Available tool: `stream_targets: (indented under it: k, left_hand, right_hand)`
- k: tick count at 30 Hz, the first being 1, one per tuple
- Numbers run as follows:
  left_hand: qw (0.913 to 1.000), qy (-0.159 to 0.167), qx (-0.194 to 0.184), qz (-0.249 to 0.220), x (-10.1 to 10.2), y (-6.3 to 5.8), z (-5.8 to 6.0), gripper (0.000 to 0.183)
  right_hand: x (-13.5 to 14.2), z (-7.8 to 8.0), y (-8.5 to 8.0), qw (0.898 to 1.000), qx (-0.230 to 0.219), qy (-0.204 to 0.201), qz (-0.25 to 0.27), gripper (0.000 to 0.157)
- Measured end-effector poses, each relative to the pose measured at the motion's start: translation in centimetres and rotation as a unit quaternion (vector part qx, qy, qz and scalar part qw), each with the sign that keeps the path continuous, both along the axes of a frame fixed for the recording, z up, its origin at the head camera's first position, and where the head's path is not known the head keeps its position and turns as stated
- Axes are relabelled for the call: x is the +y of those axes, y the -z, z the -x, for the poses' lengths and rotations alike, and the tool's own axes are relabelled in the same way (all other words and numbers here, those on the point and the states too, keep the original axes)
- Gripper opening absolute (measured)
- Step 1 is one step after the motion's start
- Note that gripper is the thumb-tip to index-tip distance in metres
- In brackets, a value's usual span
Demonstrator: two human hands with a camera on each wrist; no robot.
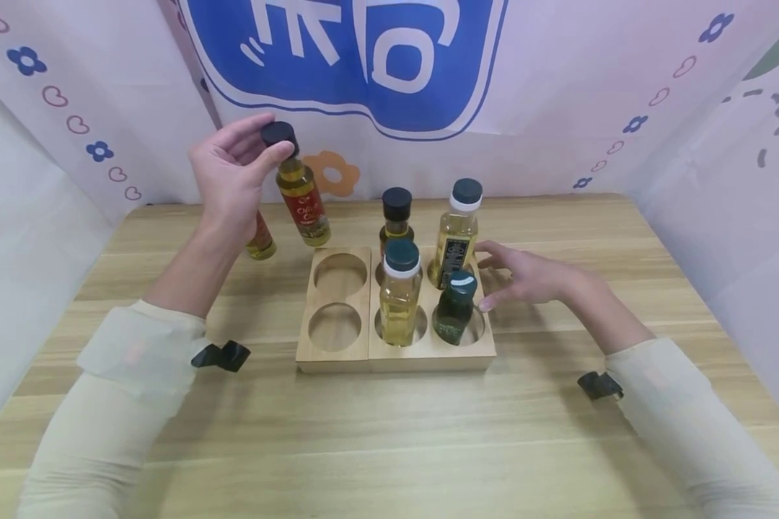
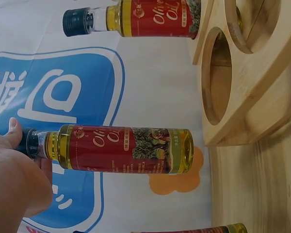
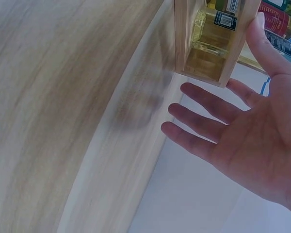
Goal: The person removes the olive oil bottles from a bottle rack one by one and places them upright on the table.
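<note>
From afar I watch my left hand (image 1: 230, 169) pinching the black cap (image 1: 278, 132) of an oil bottle (image 1: 304, 209), bottle lifted near the back left corner of the wooden rack (image 1: 337, 357), my right hand (image 1: 529, 277) at its right side, fingers (image 3: 199, 136) apart.

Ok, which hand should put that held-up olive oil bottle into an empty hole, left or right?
The left hand, I think: it grips the olive oil bottle by its black cap, near two empty holes in the wooden rack. The right hand holds no bottle, by the rack's opposite end.
</note>
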State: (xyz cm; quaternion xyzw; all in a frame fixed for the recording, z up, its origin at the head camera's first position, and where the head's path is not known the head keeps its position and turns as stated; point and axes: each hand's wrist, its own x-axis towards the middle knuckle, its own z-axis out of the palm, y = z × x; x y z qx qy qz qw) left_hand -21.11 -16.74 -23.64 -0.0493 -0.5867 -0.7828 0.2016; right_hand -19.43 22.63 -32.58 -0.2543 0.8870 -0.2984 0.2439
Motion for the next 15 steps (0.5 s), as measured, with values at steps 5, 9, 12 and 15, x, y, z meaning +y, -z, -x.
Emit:
stream_targets:
  k: [5,9,12,15]
  left_hand:
    - [0.9997,-0.017,-0.015,0.012,-0.3,0.5,0.4,0.035]
    - [0.9990,-0.028,-0.029,0.019,-0.6,1.0,0.7,0.037]
    - [0.9986,-0.034,-0.035,0.022,-0.7,1.3,0.9,0.038]
    - [0.9981,-0.035,-0.044,0.025,-0.8,1.6,1.2,0.040]
  right_hand:
    - [-0.1,0.0,0.1,1.000,-0.001,0.003,-0.004,0.103]
    - [-0.1,-0.1,0.1,1.000,-0.003,0.005,-0.006,0.103]
    - [-0.2,-0.1,0.0,1.000,-0.001,0.005,-0.009,0.103]
    - [-0.1,-0.1,0.0,1.000,-0.002,0.004,-0.009,0.103]
